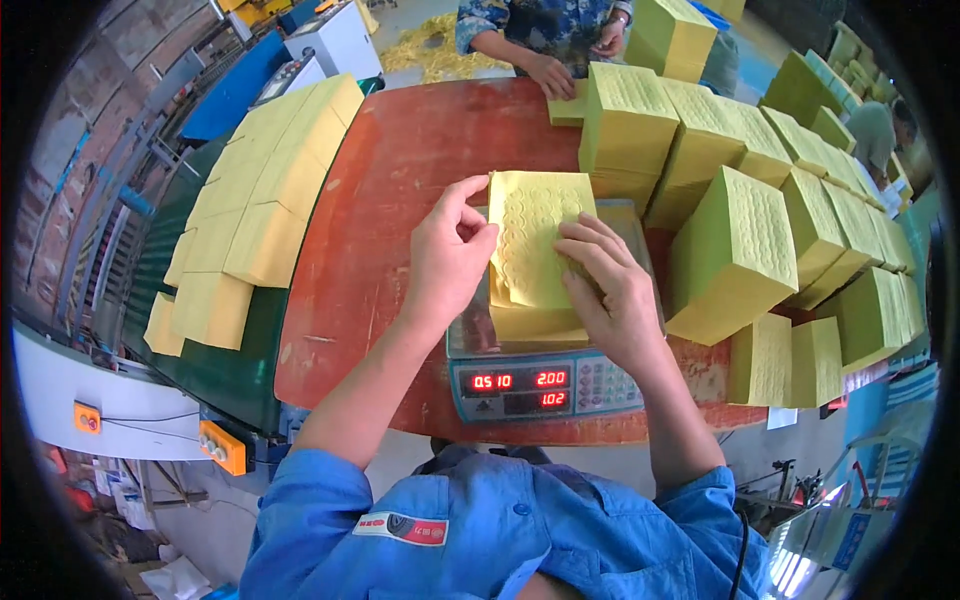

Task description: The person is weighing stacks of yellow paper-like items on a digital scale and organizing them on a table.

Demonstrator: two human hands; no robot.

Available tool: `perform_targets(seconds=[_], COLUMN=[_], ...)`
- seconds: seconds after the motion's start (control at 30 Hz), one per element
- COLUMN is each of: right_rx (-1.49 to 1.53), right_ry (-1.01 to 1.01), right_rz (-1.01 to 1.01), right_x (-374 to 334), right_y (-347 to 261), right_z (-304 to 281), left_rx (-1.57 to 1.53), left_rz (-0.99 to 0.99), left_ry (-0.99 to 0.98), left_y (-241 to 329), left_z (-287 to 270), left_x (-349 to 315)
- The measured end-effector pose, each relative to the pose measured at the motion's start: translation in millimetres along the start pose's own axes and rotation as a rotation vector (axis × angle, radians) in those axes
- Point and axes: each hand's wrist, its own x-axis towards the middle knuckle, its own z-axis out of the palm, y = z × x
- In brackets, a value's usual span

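A stack of yellow embossed paper point(540, 240) sits on the pan of a digital counter scale point(545, 388) with a lit red display. My left hand point(450, 245) is at the stack's left edge, fingers curled, with the thumb and fingertips pinching the edge of the upper sheets. The topmost sheets lie slightly uneven along that side. Across the right part of the top, my right hand point(612, 285) rests with its fingers stretched out and a little apart. Its fingertips touch the embossed surface.
The scale stands on a worn red table point(350, 250). Tall yellow paper stacks point(735, 255) crowd its right side. More yellow blocks point(255, 200) line a green conveyor belt point(262, 330) on the left. Across the table, a co-worker's hand point(550, 76) touches a small yellow stack point(568, 108).
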Motion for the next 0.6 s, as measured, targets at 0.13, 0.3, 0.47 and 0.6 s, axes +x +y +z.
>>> perform_targets(seconds=[0.13, 0.3, 0.47, 0.6], right_rx=[0.0, -0.068, -0.207, -0.51], right_ry=[0.014, -0.029, -0.075, -0.069], right_rz=[0.01, 0.002, 0.045, -0.053], right_x=[-2, 6, -8, 11], right_y=[4, 0, -10, -72], right_z=[-3, 7, 3, 7], left_rx=[0.234, 0.335, 0.472, 0.353], left_rz=[0.194, 0.449, 0.496, 0.413], left_ry=[0.025, -0.141, -0.221, -0.226], left_y=[-4, 4, -17, -23], left_z=[3, -16, 7, -7], left_x=[-5, -19, -47, -53])
